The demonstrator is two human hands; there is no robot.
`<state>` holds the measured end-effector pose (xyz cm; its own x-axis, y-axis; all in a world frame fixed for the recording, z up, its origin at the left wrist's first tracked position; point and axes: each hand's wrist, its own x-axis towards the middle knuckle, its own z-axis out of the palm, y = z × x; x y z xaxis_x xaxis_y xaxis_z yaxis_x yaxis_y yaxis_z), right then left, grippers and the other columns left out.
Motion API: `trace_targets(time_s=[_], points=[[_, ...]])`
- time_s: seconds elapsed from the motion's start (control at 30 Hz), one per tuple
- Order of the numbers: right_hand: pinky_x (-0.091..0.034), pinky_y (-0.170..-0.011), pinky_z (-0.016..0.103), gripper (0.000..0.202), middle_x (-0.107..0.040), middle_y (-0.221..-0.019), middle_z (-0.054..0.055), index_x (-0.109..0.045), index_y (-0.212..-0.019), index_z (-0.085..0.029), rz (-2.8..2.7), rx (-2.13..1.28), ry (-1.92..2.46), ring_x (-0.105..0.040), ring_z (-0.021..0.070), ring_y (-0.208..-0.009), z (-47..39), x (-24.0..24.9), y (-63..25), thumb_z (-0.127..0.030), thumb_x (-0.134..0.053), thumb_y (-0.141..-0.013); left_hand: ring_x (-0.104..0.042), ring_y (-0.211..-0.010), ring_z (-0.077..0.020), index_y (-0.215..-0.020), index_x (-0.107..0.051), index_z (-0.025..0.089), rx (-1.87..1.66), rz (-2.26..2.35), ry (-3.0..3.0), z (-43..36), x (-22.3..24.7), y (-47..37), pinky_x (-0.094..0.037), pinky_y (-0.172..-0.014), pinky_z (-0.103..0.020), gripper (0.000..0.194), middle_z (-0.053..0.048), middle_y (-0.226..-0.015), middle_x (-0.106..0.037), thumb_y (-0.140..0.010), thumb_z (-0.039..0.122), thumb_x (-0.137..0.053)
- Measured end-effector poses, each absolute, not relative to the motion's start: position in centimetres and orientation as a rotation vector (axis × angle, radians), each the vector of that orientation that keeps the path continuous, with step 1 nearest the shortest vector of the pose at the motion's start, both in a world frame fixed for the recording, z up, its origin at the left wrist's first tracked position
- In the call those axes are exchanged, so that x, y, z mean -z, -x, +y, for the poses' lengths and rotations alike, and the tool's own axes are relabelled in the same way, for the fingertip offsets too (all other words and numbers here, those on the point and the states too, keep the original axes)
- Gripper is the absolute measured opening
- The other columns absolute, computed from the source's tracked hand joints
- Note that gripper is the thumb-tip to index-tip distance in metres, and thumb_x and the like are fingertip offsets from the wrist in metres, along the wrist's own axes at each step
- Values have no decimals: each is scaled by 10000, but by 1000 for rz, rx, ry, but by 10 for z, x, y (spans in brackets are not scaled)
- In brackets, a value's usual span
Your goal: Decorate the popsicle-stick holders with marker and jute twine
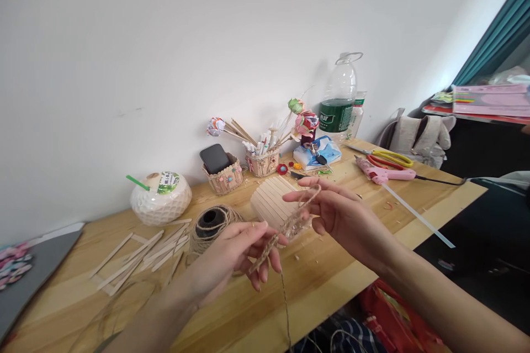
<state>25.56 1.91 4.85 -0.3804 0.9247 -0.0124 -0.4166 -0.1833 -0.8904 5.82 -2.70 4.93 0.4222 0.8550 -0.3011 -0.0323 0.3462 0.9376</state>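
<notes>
A braided strip of brown twine [285, 227] stretches between my two hands above the table. Its lower end is pinched in the fingers of my left hand [244, 248]. My right hand [327, 204] holds the upper end, where a loop of twine passes around the fingers. A loose strand hangs down from near my left fingertips toward the table's front edge. Behind my left hand sits a large spool of twine [215, 221] with a dark core. A rounded piece covered in flat wooden sticks [273, 198] lies just behind the strip, partly hidden by my hands.
Loose wooden sticks [138, 256] and a white coconut with a green straw [161, 204] are at the left. Behind stand two decorated holders, one with a phone [214, 158]. A large bottle [337, 104], scissors [387, 158] and a pink glue gun [383, 173] are at the right.
</notes>
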Motion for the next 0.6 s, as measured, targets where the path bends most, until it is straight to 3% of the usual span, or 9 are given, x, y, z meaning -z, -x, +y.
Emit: trace_targets(time_s=[0.17, 0.33, 0.43, 0.5, 0.6], points=[[-396, -396, 161, 306, -625, -1109, 102, -507, -1047, -200, -1170, -1737, 818, -616, 102, -597, -1, -35, -246, -201, -536, -742, -538, -498, -89, -863, -668, 131, -760, 962, -1035, -28, -48, -60, -407, -474, -196, 359, -32, -655, -631, -825, 465, -543], [-414, -453, 162, 227, -605, -815, 34, -510, -954, -178, -1527, -1913, 728, -588, 97, -601, -20, -15, -230, -373, -526, -839, -534, -473, -77, -769, -637, 132, -825, 970, -1062, -27, -46, -61, -390, -479, -188, 209, -3, -588, -626, -807, 336, -605], [-428, -518, 189, 298, -524, -677, -1, -520, -836, -149, -1650, -1775, 746, -514, 76, -553, -23, -9, -225, -428, -434, -896, -518, -471, -72, -777, -630, 128, -891, 994, -1082, -27, -45, -63, -383, -484, -192, 194, 10, -575, -616, -810, 316, -599], [-426, -530, 200, 308, -499, -632, -11, -516, -831, -149, -1769, -1605, 804, -488, 78, -532, -24, -6, -223, -394, -360, -931, -509, -476, -70, -775, -627, 122, -923, 1015, -1085, -27, -45, -65, -384, -494, -193, 188, 15, -566, -609, -806, 306, -603], [-405, -508, 187, 244, -501, -604, -15, -529, -832, -153, -2042, -1365, 870, -480, 79, -509, -30, 0, -221, -225, -320, -933, -495, -472, -70, -746, -619, 119, -970, 1038, -1080, -25, -43, -64, -375, -490, -195, 190, 18, -549, -598, -800, 301, -608]])
